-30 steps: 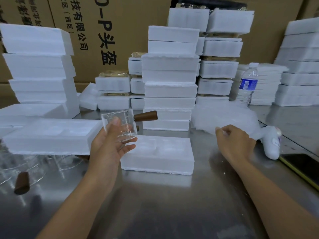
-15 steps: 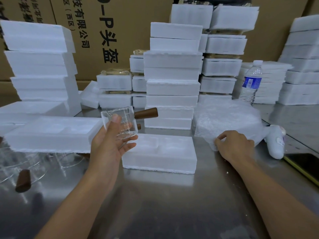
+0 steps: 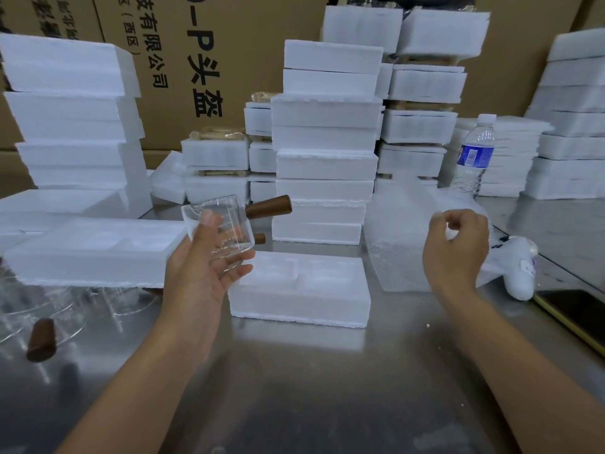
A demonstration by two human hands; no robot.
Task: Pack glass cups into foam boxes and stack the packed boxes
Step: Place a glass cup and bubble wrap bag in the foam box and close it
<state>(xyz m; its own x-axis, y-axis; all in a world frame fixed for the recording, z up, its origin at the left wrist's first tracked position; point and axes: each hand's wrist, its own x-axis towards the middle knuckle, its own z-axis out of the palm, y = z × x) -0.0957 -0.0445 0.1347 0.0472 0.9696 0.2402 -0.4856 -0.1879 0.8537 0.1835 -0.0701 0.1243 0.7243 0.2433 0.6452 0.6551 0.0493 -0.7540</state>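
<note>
Glass cup [image 3: 222,234] with a brown wooden handle lay tilted in the left hand [image 3: 199,280], thumb on its rim and fingers curled beneath. It was above the middle of the steel table [image 3: 327,371], just left of the open foam box [image 3: 301,299]. Right hand [image 3: 455,247] hung raised, fingers curled, seemingly pinching bubble wrap [image 3: 396,231]. Carton [image 3: 229,44] behind read "有限公司" and "头盔".

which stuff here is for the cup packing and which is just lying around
For the job: glass cup in the left hand, open foam box, bubble wrap sheet in the right hand, stacked foam boxes, spare cups.
Lying about: water bottle, white handheld device, dark phone-like slab.
</note>
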